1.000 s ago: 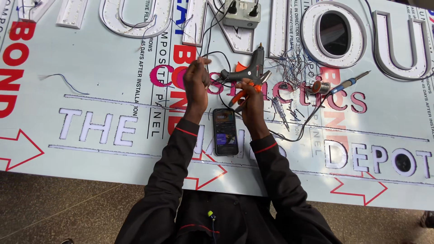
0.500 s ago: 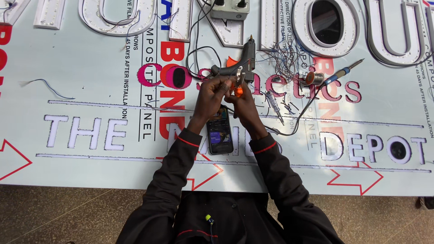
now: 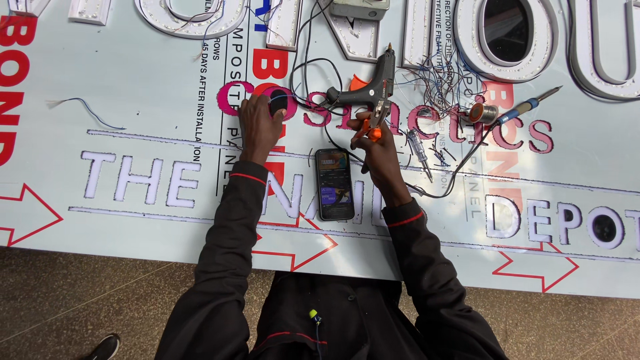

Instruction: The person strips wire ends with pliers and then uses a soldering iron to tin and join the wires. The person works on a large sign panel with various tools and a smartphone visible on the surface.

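My left hand (image 3: 259, 127) lies on the white sign panel (image 3: 133, 87), its fingertips closed around a small black round roll (image 3: 279, 101) on the pink lettering. My right hand (image 3: 375, 141) holds small orange-handled pliers (image 3: 377, 119) just below a grey and orange glue gun (image 3: 371, 85) that rests on the panel. A smartphone (image 3: 334, 175) with a lit screen lies between my forearms. Black wires run from the glue gun area up to a white power box (image 3: 360, 8) at the top edge.
A tangle of thin wires (image 3: 437, 83) lies right of the glue gun. Beyond it are a solder spool (image 3: 481, 113), a blue-handled soldering iron (image 3: 528, 105) and a small screwdriver (image 3: 420, 148). Raised white channel letters (image 3: 507, 40) line the top. A loose wire (image 3: 87, 110) lies far left.
My left hand has left the right hand near the glue gun and moved left onto the black roll. The right hand stays put with the pliers. The view has shifted slightly.
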